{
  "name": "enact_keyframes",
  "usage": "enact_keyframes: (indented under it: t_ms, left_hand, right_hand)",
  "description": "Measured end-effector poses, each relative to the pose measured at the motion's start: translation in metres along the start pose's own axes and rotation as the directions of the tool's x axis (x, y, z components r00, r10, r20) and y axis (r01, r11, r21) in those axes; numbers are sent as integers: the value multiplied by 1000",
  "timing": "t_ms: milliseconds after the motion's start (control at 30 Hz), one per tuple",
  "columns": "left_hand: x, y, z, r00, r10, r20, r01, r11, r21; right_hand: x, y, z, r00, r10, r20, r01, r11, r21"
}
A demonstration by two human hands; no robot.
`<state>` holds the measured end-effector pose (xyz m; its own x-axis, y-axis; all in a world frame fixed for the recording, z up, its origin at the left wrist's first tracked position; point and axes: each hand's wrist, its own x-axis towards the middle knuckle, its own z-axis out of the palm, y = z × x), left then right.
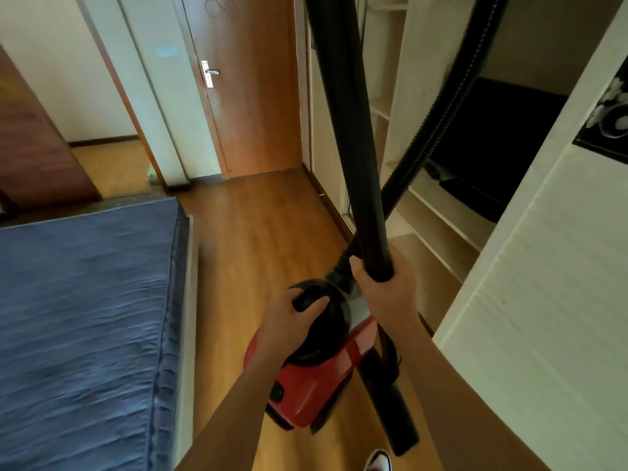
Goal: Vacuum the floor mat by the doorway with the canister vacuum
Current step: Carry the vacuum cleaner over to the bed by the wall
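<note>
Canister vacuum (316, 379): red body, low centre, over the floor (258, 226).
Left hand (289, 321): fingers curled round the vacuum's black top handle.
Right hand (384, 290): fingers gripping the black wand (353, 147), which rises past the top edge.
Hose (441, 110): ribbed, beside the wardrobe (543, 300) shelves.
Open room: a floor lane between the bed (85, 317) edge and the wardrobe, reaching the closed door (251, 96).
</note>
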<state>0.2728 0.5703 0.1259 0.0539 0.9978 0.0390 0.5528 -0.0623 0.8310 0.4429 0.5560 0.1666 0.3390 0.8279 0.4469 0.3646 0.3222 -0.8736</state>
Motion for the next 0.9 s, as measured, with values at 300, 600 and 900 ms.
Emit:
enact_keyframes:
  t_ms: [300,600,900]
  left_hand:
    - [140,-8,19,993,-83,-83,85,996,23]
    - [291,4,37,959,-180,-219,177,984,-31]
    - [400,-13,21,939,-179,-294,174,984,-45]
  right_hand:
    - [143,78,59,992,-5,126,-4,997,73]
    - [299,136,105,977,-44,210,13,989,147]
    - [390,180,188,937,-33,347,-9,993,118]
